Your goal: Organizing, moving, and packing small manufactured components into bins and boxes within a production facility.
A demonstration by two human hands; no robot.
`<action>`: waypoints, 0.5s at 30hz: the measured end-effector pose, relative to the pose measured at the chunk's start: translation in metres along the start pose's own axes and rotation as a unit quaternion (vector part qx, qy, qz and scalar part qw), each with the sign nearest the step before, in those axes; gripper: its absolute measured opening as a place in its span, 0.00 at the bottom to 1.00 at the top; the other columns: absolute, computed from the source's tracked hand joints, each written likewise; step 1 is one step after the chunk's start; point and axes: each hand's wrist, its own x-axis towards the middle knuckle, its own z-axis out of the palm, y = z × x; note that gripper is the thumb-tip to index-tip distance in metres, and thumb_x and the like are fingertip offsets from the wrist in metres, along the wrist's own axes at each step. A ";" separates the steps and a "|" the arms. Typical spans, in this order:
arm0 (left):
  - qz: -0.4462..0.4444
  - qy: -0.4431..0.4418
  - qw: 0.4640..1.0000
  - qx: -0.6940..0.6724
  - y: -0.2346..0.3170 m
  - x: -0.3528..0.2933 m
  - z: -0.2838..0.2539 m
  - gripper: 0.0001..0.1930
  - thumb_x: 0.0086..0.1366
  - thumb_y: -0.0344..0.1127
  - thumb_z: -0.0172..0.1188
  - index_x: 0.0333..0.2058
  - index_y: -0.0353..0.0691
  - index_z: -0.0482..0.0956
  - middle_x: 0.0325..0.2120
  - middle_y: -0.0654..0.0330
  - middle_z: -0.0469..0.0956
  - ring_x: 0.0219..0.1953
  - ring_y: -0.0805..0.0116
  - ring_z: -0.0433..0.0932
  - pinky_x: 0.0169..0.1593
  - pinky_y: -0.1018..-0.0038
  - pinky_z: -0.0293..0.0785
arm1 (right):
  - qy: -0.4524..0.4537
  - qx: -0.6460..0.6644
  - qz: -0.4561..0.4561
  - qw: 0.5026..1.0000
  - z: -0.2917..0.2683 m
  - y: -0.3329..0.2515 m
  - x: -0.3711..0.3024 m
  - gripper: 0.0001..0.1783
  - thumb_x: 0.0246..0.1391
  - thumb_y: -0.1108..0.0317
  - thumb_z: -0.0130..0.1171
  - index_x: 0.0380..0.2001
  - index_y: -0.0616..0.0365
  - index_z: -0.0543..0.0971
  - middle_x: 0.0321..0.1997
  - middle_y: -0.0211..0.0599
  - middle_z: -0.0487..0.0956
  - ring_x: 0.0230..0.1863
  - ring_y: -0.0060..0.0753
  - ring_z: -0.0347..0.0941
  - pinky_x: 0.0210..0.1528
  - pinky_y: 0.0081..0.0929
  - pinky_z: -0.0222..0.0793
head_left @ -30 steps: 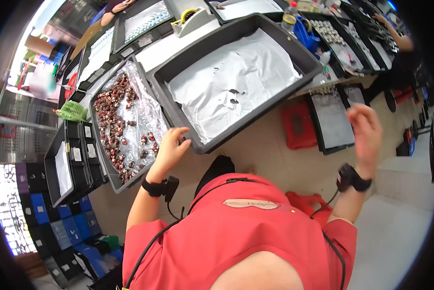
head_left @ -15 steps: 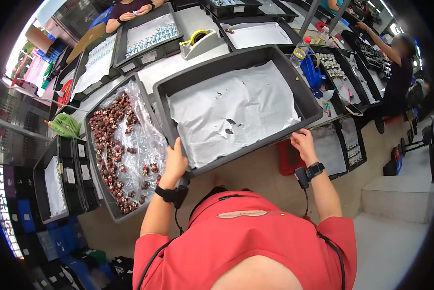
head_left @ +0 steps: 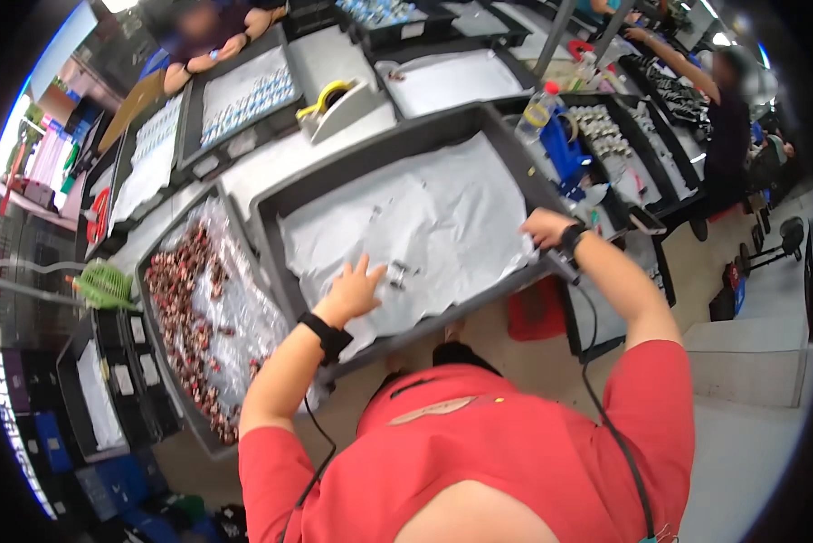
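A large dark grey tray [head_left: 404, 165] lies in front of me, lined with a crumpled white sheet [head_left: 451, 199] that has several small torn holes. My left hand [head_left: 352, 293] is over the sheet's near left part, fingers spread, with nothing in it. At the tray's right side, my right hand [head_left: 547, 228] has its fingers closed on the right edge of the white sheet. Left of this tray stands another grey tray [head_left: 218, 443], holding clear plastic film [head_left: 248, 308] and many small dark red and brown pieces [head_left: 185, 290] whose kind I cannot make out.
A tape dispenser [head_left: 347, 109] stands beyond the tray, and a blue dispenser [head_left: 565, 154] with a clear bottle [head_left: 537, 113] to its right. A green basket-like thing [head_left: 103, 284] is at the left. Co-workers sit at the far left [head_left: 212, 41] and far right [head_left: 727, 118].
My left hand has left the tray's near left rim and moved in over the sheet, fingers spreading. My right hand has moved over the right rim onto the sheet's edge.
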 end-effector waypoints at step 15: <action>0.206 0.137 0.969 0.019 0.151 0.169 0.020 0.49 0.39 0.53 0.65 0.59 0.53 0.48 0.60 0.50 0.44 0.60 0.46 0.47 0.54 0.46 0.49 | 0.017 0.476 0.419 0.773 0.023 -0.012 0.028 0.24 0.34 0.65 0.65 0.32 0.74 0.73 0.24 0.44 0.72 0.28 0.38 0.70 0.28 0.36 0.66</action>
